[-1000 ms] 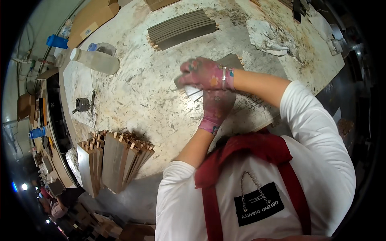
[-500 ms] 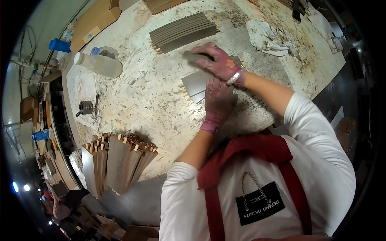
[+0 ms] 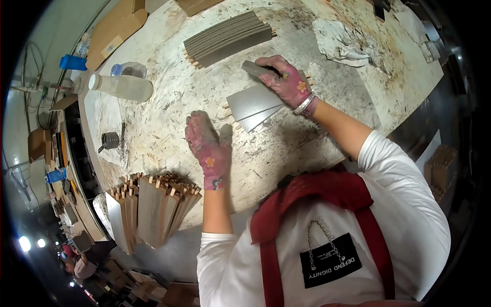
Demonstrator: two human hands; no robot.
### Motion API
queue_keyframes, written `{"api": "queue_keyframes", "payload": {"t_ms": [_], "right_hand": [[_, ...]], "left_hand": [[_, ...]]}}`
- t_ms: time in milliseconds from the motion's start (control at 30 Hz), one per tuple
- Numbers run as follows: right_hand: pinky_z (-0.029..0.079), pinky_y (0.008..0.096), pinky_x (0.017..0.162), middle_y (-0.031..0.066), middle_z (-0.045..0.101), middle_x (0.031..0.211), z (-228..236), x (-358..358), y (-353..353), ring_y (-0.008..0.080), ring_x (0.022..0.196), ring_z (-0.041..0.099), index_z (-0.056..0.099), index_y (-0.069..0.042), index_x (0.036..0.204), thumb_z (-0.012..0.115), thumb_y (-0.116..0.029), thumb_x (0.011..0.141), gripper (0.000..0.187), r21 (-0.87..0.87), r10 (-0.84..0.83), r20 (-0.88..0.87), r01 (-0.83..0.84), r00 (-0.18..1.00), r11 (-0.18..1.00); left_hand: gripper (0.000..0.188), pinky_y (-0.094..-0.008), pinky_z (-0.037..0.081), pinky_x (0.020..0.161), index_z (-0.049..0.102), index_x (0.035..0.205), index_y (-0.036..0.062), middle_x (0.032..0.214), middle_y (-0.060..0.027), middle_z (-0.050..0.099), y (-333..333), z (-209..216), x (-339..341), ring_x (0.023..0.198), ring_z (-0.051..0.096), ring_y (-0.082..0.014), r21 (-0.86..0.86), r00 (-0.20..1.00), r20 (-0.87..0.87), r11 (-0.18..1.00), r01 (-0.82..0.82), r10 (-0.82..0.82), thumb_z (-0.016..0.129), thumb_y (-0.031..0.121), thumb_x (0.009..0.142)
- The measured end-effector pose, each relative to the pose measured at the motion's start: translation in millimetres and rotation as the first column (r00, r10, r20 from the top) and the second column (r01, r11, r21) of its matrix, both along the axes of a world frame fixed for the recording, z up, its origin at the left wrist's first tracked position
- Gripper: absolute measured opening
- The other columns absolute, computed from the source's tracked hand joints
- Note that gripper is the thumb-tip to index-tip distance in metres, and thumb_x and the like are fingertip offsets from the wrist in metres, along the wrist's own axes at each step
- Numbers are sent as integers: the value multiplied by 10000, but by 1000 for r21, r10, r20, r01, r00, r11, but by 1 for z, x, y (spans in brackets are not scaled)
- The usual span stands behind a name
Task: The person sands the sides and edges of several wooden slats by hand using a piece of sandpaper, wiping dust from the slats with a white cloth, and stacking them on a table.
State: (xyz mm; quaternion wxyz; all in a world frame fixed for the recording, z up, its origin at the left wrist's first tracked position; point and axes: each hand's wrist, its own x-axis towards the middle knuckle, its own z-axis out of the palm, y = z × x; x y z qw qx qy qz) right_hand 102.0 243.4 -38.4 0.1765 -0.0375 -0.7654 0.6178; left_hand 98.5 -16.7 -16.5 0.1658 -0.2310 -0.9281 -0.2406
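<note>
Both my hands wear pink gloves with flower prints. My right hand (image 3: 289,84) grips a grey rectangular block (image 3: 251,68), perhaps a sanding block, over the far part of some grey panels. Two flat grey panels (image 3: 253,104) lie overlapped and slightly fanned beneath it, with wooden pegs sticking out at their ends. My left hand (image 3: 207,148) is open, fingers stretched forward and thumb apart, over the tabletop left of these panels. Beyond them, a row of grey pegged slats (image 3: 227,38) stands packed side by side on the table.
A bundle of pegged slats (image 3: 151,212) leans at the table's near left edge. Further left are a cloudy plastic bottle (image 3: 123,87), a dark round container (image 3: 109,140) and a cardboard box (image 3: 115,33). A crumpled white cloth (image 3: 340,43) lies on the stained worktable (image 3: 169,128) at the far right.
My left hand has moved from the grey panels to the left and opened out. My right hand still holds the grey block, which has shifted slightly right.
</note>
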Motion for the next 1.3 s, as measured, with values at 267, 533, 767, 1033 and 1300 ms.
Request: {"api": "queue_keyframes", "payload": {"t_ms": [267, 533, 767, 1033, 1300], "right_hand": [[485, 336, 952, 80, 606, 1190, 6, 2, 0, 222, 1085, 608, 660, -69, 1216, 713, -319, 894, 411, -6, 6, -18, -6, 1000, 1000], [490, 311, 883, 60, 600, 1143, 8, 3, 0, 185, 1013, 601, 653, -61, 1225, 722, -345, 887, 446, 4, 28, 24, -28, 999, 1000], [470, 320, 992, 71, 620, 1216, 9, 12, 7, 165, 1163, 571, 602, -38, 1279, 706, -306, 930, 451, -183, 92, 119, -69, 989, 981], [497, 345, 977, 104, 595, 1218, 13, 54, -6, 242, 1123, 608, 629, -76, 1228, 709, -210, 900, 363, 451, 235, -19, -202, 972, 869], [505, 423, 858, 114, 619, 1146, 12, 53, -23, 304, 991, 629, 673, -164, 1137, 679, -246, 878, 272, 799, 430, -37, -232, 902, 555]], "left_hand": [[589, -481, 359, 1141, 541, 1308, -51, 1364, -246, 542, 11, -24, -8, 1331, 444, -443, 244, 988, 134, 969, 47, -81, 781, 106, 794], [845, -352, 466, 1059, 373, 1475, -4, 1444, -183, 488, 33, 9, -20, 1359, 460, -297, 26, 911, 266, 947, 321, -316, 748, -73, 722], [924, -416, 456, 1041, 388, 1434, -16, 1345, -185, 531, 22, -13, -3, 1215, 536, -340, 486, 760, 479, 853, 187, -440, 873, 55, 651], [754, -438, 441, 989, 543, 1255, 11, 1176, -155, 616, 24, -18, 13, 1140, 551, -363, 360, 906, 252, 902, 238, -339, 892, 167, 605], [744, -423, 461, 1026, 473, 1334, -37, 1264, -192, 576, 24, -28, 8, 1196, 566, -343, 365, 895, 240, 890, 275, -375, 836, 177, 721]]}}
